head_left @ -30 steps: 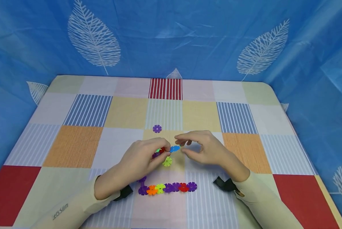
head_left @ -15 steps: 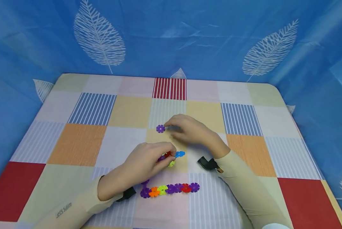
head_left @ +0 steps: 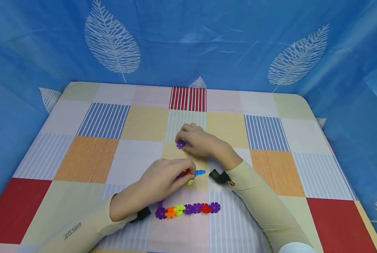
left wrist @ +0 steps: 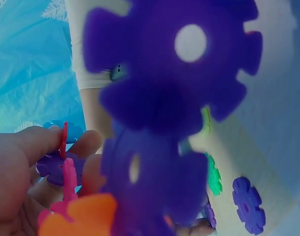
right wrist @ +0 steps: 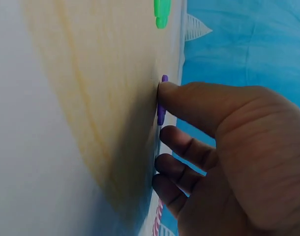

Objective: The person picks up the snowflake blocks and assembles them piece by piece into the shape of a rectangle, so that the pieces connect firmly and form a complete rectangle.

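My left hand (head_left: 161, 177) pinches a chain of interlocking flower-shaped discs. Its blue disc (head_left: 199, 172) sticks out past the fingertips, with a red disc (head_left: 186, 172) at the fingers. Large and blurred, a purple disc (left wrist: 224, 49) of the chain fills much of the left wrist view. Farther back, my right hand (head_left: 198, 140) pinches a single purple disc (head_left: 180, 144). In the right wrist view the thumb (right wrist: 199, 101) lies over this disc, seen edge-on close to the cloth. The index finger is hidden there.
A joined row of purple, orange, yellow-green and red discs (head_left: 188, 209) lies nearer the front, its left end running under the left wrist. Patchwork cloth (head_left: 138, 123) covers the table. A blue leaf-print curtain (head_left: 188, 42) stands behind. A white round object (head_left: 297, 247) shows at the lower edge.
My right hand has moved from beside the blue disc back and left to the lone purple disc, and its fingers have closed on it. The left hand keeps its grip on the chain.
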Demonstrator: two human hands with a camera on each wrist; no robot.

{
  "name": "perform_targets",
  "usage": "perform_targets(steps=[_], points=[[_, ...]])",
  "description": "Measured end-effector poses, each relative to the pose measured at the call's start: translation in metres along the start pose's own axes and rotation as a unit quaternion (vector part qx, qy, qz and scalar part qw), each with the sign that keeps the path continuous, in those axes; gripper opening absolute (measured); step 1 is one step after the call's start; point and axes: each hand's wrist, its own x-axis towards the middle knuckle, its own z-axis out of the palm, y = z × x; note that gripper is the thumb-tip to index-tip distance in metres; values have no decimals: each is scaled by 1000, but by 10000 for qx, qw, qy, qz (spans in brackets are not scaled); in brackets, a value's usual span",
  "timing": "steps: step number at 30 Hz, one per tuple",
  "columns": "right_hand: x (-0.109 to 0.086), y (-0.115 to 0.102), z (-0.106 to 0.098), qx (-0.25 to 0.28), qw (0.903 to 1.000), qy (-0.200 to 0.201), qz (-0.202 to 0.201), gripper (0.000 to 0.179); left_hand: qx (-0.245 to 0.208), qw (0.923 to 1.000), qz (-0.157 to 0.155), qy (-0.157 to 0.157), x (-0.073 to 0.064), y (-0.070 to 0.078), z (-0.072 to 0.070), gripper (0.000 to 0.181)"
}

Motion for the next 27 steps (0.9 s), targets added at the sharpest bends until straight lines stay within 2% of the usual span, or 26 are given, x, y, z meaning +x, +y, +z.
perform_targets(steps=[5,9,13,17,21,27], points=[[-6,1,0,53,9996,-16,267,20,27,9999,98,-18,0,1,2,13],[-13,3,0,188,9996,-28,213,17,109,9995,278,-36,-1,1,4,11],[-24,8,1,521,9984,52,198,18,140,9994,297,-68,-1,1,5,11],[-38,13,0,991,9940,365,291,21,66,9997,216,-33,-2,-1,6,11],[-54,16,-2,1724,9807,873,310,25,-82,9998,177,67,-1,-2,7,11],[-77,10,-4,2851,9461,1526,203,25,-217,9993,189,254,-1,-4,8,12]])
